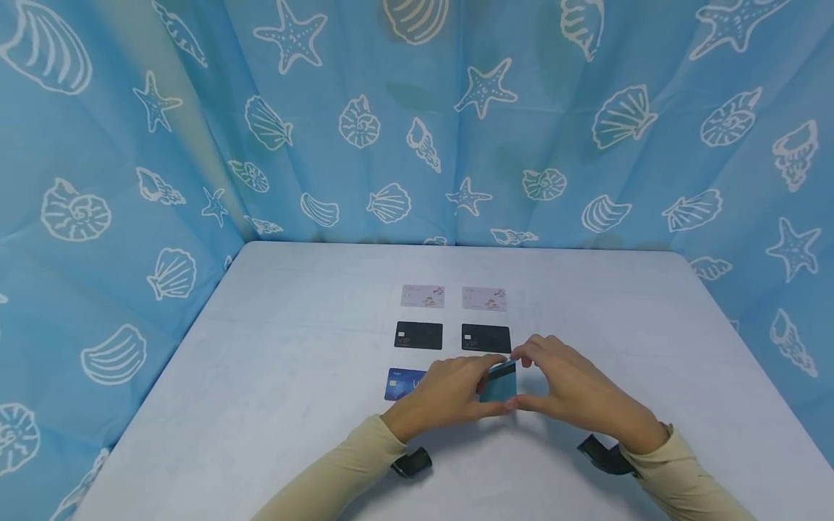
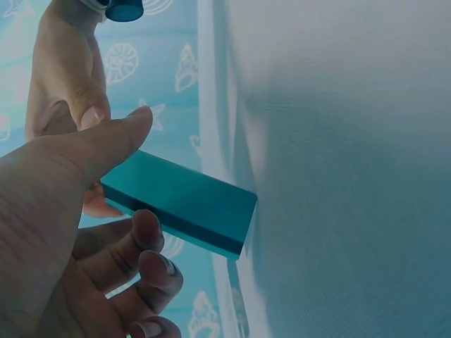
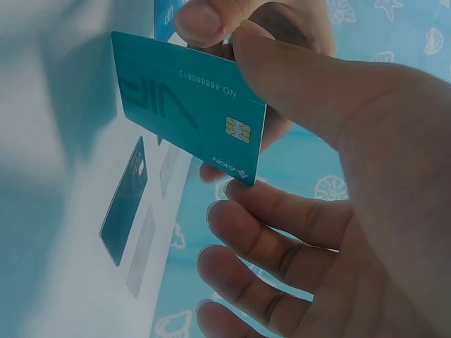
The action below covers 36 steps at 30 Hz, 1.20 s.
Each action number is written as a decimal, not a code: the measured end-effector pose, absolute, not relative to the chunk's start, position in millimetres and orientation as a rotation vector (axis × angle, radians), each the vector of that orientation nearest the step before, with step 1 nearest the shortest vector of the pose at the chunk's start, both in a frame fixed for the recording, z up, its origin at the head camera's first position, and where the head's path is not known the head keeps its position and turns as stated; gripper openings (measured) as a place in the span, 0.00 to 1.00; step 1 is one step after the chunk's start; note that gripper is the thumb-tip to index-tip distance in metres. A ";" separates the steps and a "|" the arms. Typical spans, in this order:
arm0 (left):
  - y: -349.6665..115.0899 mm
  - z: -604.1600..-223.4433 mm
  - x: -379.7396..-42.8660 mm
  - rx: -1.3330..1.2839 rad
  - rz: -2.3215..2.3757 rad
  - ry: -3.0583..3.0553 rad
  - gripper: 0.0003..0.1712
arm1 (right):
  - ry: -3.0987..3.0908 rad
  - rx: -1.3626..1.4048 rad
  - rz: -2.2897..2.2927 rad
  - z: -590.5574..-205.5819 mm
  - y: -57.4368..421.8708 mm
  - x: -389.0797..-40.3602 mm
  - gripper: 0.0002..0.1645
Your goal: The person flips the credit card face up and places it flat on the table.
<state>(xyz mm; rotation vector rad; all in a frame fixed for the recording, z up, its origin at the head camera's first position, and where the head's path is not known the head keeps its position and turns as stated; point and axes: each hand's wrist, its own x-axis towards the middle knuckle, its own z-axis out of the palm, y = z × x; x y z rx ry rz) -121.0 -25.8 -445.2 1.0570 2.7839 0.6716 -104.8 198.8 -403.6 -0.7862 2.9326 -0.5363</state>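
A teal VIP card (image 1: 500,389) is held above the white table, tilted up on edge, between both hands. My left hand (image 1: 449,388) pinches it between thumb and index finger across its short span. From the right, my right hand (image 1: 573,383) pinches its other end with thumb and index finger. The dark stripe on the card (image 2: 190,201) shows in the left wrist view. Its printed face, with a gold chip (image 3: 238,130), shows in the right wrist view. Beside the left hand lies a blue card (image 1: 400,383), partly hidden by that hand.
Two black VIP cards (image 1: 418,335) lie side by side beyond the hands. Behind them is a pair of pale pink cards (image 1: 422,296). The white table (image 1: 293,325) extends to both sides, with a blue shell-patterned curtain (image 1: 391,166) behind it.
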 end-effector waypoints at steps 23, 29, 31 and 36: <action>-27.7 -442.8 -120.6 1.075 0.711 2.790 0.38 | 2.928 -0.815 -0.557 -403.9 198.0 -102.5 0.42; -27.9 -444.2 -122.0 1.067 0.743 2.780 0.39 | 2.907 -0.798 -0.559 -402.3 199.7 -103.9 0.48; -28.0 -444.0 -122.1 1.067 0.750 2.778 0.39 | 2.897 -0.786 -0.557 -402.1 200.0 -104.6 0.51; -28.3 -441.5 -122.1 1.066 0.756 2.781 0.39 | 2.893 -0.780 -0.539 -403.5 200.1 -105.8 0.53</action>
